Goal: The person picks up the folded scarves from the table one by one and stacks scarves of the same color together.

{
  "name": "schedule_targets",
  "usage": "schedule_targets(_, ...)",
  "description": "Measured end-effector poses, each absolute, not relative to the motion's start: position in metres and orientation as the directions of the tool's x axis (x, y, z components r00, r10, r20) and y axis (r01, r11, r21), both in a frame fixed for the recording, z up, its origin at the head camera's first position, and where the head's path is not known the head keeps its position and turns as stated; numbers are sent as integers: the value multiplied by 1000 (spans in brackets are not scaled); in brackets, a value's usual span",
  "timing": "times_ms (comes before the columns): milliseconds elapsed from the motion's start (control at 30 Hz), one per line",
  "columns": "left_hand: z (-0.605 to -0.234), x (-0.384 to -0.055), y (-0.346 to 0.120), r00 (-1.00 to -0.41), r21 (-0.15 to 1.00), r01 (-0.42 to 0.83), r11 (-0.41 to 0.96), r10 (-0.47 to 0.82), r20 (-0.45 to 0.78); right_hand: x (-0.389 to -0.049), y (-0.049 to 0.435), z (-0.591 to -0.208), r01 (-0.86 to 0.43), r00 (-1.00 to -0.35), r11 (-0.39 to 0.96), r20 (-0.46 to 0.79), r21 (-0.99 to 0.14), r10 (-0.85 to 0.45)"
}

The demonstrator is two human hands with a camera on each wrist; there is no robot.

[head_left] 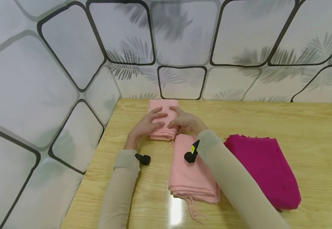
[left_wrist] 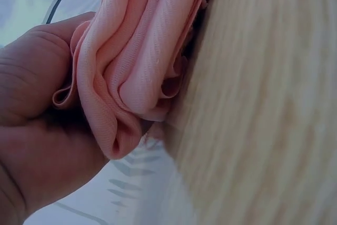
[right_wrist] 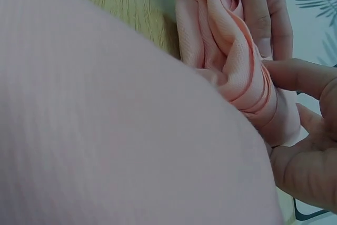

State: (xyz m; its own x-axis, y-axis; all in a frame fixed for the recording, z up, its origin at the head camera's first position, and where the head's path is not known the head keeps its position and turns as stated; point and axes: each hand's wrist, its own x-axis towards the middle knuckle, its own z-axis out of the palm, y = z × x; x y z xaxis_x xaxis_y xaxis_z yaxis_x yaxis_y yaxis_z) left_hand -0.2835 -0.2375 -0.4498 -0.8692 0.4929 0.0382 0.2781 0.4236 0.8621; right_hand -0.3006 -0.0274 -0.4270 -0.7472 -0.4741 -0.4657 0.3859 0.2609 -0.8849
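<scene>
At the back of the table lies a small folded pink cloth (head_left: 163,105), its layered folds bulging at the near end. My left hand (head_left: 147,125) rests on its left side with fingers spread across the top; the left wrist view shows the hand (left_wrist: 42,93) close against the folds (left_wrist: 152,67). From the right, my right hand (head_left: 187,121) touches the same cloth, its finger and thumb wide apart on top. In the right wrist view both hands are at the cloth (right_wrist: 221,40). Part of the right fingers is hidden.
A larger folded pink cloth (head_left: 191,178) with fringe lies just nearer, under the right forearm. It fills much of the right wrist view (right_wrist: 131,114). A folded magenta cloth (head_left: 264,168) lies to the right on the wooden table (head_left: 320,133). Patterned walls stand behind and left.
</scene>
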Motion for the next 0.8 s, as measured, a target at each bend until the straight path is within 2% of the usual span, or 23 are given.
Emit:
schedule_targets(200, -457, -288, -245, -885, 908, 222, 356, 464, 35, -301, -35, -430, 508, -730, 89, -483, -857, -483)
schedule_targets(400, -455, -286, -246, -887, 943, 183, 279, 461, 36, -298, -40, -430, 523, -741, 66, -491, -850, -458)
schedule_targets(633, -448, -282, -241, -873, 881, 337, 333, 461, 160, -298, -49, -419, 260, -868, 264, -344, -929, -357)
schedule_targets(700, -445, -281, -240, -870, 870, 362, 334, 456, 187, -298, -50, -417, 258, -885, 223, -323, -940, -336)
schedule_targets(800, -442, -280, -240, -871, 861, 384, 333, 440, 218, -297, -52, -416, 323, -884, 111, -341, -940, -321)
